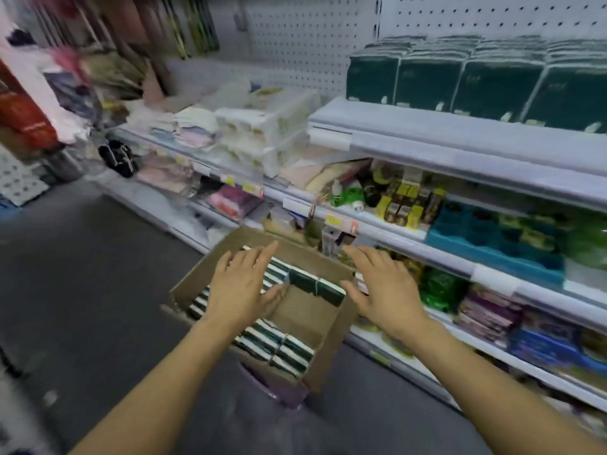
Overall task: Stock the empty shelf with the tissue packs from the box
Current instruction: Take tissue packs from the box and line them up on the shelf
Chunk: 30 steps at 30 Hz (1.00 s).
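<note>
Both hands [241, 284] [381, 290] spread wide, empty, above box [323, 348]; tissue packs [292, 351] seemingly on edge, rows lengthwise.

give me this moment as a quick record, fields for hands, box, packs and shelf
left hand: left hand open, fingers spread, over the box, holding nothing
right hand: right hand open, over the box's right edge, holding nothing
box: cardboard box on the floor by the shelving, flaps open, bare gap in the middle
packs in box: dark green tissue packs in rows
top shelf: stocked packs standing in a row
</note>
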{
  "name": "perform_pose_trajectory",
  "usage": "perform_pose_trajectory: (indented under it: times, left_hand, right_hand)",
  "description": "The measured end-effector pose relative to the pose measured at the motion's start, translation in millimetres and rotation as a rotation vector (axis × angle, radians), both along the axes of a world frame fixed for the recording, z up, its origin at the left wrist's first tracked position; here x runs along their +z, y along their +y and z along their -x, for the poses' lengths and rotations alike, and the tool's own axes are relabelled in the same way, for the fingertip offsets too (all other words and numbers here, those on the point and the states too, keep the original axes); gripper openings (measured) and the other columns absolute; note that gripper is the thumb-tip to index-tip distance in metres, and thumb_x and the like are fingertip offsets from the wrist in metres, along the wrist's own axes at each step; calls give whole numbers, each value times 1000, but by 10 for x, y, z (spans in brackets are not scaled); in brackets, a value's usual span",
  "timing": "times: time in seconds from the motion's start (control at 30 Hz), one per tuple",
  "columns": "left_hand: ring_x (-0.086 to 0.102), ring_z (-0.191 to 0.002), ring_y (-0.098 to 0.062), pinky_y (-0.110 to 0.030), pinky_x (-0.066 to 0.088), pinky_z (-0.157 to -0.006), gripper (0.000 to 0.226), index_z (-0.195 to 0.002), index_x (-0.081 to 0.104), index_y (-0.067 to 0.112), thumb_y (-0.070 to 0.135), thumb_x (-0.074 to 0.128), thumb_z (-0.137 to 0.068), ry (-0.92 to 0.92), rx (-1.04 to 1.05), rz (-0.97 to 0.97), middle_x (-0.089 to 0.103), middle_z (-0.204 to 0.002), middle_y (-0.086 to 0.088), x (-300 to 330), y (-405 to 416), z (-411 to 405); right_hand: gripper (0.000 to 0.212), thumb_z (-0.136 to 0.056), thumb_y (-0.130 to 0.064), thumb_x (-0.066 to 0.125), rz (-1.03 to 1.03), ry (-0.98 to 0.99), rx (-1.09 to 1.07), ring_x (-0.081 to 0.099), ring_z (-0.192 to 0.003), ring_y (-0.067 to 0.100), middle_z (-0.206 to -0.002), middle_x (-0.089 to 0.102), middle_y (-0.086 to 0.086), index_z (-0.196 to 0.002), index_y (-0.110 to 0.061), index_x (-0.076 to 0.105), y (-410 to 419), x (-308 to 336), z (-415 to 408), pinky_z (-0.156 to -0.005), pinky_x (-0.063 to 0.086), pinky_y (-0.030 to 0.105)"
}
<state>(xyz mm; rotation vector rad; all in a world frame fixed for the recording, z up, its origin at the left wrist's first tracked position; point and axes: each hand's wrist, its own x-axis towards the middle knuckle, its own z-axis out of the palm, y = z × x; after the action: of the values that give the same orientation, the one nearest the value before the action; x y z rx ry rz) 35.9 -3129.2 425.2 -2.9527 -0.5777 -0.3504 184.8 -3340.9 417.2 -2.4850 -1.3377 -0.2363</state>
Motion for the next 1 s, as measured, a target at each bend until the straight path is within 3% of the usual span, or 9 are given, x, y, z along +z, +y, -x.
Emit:
perform_pose_trajectory:
  times: [0.13,0.27,0.43,0.53,0.63,0.73,0.83,0.93,1.0]
  left_hand:
    - [65,-103,-31,-46,47,-96,78,-145,45,17,49,73,-79,83,37,92,65,-119,-7,-412,418,204]
    - [58,-106,-33,-42,49,-88,74,-152,31,18,46,61,-91,181,77,305,58,-124,-10,-816,667,195]
    - [58,-106,-25,-39,52,-73,69,-153,20,27,47,53,-96,294,176,433,52,-132,-3,-1394,918,41]
    - [57,-112,-24,-38,51,-81,61,-151,28,25,44,51,-97,398,175,470,51,-134,-2,-1806,1071,-116]
    - [52,-117,-24,-39,51,-84,54,-149,34,24,39,48,-99,492,168,521,52,-129,-3,-2259,1168,-226]
    - [49,-120,-26,-41,52,-86,51,-148,35,25,33,48,-99,601,143,534,52,-131,-5,-2652,1216,-299]
    - [42,-129,-29,-41,50,-91,44,-143,43,20,21,48,-99,653,61,501,44,-142,-9,-2972,1220,-386]
    - [35,-136,-30,-42,47,-95,45,-141,44,19,20,50,-96,715,-63,417,43,-142,-8,-3237,1239,-460]
    - [38,-133,-31,-41,44,-95,49,-141,43,19,20,53,-93,762,-107,364,44,-140,-6,-3325,1275,-544]
  right_hand:
    - [52,-96,-43,51,119,138,37,49,-123,25,-136,50,-1,-144,-26,40,392,-354,116,-90,45,41]
    - [50,-97,-42,48,307,234,76,44,-126,23,-136,50,-1,-144,-28,40,745,-773,100,-100,41,42]
    - [41,-97,-41,45,482,313,154,47,-121,19,-132,55,-2,-135,-26,48,1155,-1442,10,-89,46,33]
    - [33,-97,-36,44,578,391,170,53,-111,22,-120,60,4,-124,-20,53,1386,-1890,-26,-82,50,35]
    - [25,-97,-34,43,693,473,181,58,-97,25,-108,63,10,-100,-12,55,1559,-2331,-16,-71,48,31]
    - [34,-99,-33,46,769,545,181,60,-95,25,-105,65,11,-70,-17,37,1625,-2743,11,-64,34,26]
    - [37,-99,-28,47,830,577,190,61,-90,23,-99,66,9,-66,-18,32,1643,-3085,3,-60,35,26]
    - [39,-96,-21,50,888,609,164,52,-76,17,-73,52,1,-63,-20,30,1704,-3258,17,-51,33,25]
    - [32,-96,-20,51,930,605,154,53,-81,20,-70,45,-1,-67,-16,39,1781,-3281,29,-63,42,26]
